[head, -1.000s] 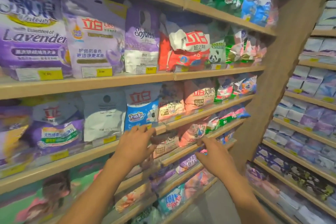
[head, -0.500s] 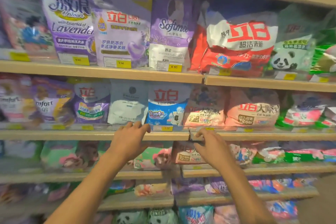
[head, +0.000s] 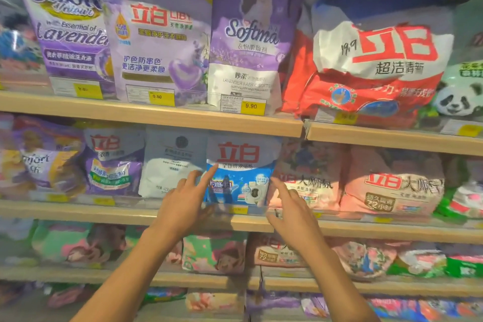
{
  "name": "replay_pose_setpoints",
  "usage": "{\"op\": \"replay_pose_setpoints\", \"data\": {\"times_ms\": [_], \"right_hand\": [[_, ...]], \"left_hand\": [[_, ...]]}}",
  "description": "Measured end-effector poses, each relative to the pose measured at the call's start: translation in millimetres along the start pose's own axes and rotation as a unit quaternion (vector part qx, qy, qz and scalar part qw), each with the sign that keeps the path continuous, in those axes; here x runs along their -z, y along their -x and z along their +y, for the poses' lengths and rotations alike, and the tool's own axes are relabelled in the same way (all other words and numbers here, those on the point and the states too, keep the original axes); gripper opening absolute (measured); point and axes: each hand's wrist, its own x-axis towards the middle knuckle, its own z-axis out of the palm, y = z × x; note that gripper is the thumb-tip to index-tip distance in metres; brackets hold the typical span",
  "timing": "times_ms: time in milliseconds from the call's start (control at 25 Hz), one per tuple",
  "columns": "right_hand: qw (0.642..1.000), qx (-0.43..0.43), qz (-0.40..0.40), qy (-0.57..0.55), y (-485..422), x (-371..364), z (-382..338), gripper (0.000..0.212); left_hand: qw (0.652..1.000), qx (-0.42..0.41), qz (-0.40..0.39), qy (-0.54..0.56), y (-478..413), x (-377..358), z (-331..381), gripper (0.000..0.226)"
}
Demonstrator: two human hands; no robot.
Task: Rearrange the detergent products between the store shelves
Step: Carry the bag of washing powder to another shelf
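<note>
A blue and white detergent bag (head: 241, 165) with red characters stands on the second wooden shelf (head: 104, 213). My left hand (head: 187, 204) is raised at the bag's lower left edge, fingers spread, the index finger touching its front. My right hand (head: 292, 210) hovers at the bag's lower right edge, fingers apart, holding nothing. A white bag (head: 172, 162) stands to the left of the blue one and a pink bag (head: 311, 178) to its right.
The shelf above carries purple lavender bags (head: 159, 42), a Softma pouch (head: 251, 44) and a red and white bag (head: 371, 68). Lower shelves (head: 366, 286) hold green and pink bags. Every shelf is packed side by side, with yellow price tags along the edges.
Both hands have lifted off the shelf edge and now reach the blue and white bag on either side. The view has moved closer to the shelves and turned to face them.
</note>
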Motion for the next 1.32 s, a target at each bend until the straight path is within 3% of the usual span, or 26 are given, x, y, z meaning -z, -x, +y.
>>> {"op": "replay_pose_setpoints", "data": {"times_ms": [200,400,600,880,1320], "right_hand": [[0.999,0.011,-0.016,-0.041,-49,-30,9,0.103],[0.992,0.006,-0.043,-0.122,-75,-55,23,0.099],[0.985,-0.014,-0.014,-0.171,-85,-63,29,0.095],[0.979,0.004,0.022,-0.201,-98,-32,26,0.094],[0.975,0.054,-0.013,-0.215,-29,-13,4,0.105]], "left_hand": [[0.993,-0.023,-0.045,0.108,-34,-31,-14,0.111],[0.980,-0.008,-0.045,0.192,-51,-59,-13,0.102],[0.968,0.009,-0.001,0.251,-58,-64,-11,0.095],[0.963,0.005,0.033,0.266,-72,-38,2,0.087],[0.962,0.012,0.027,0.270,5,-9,25,0.104]]}}
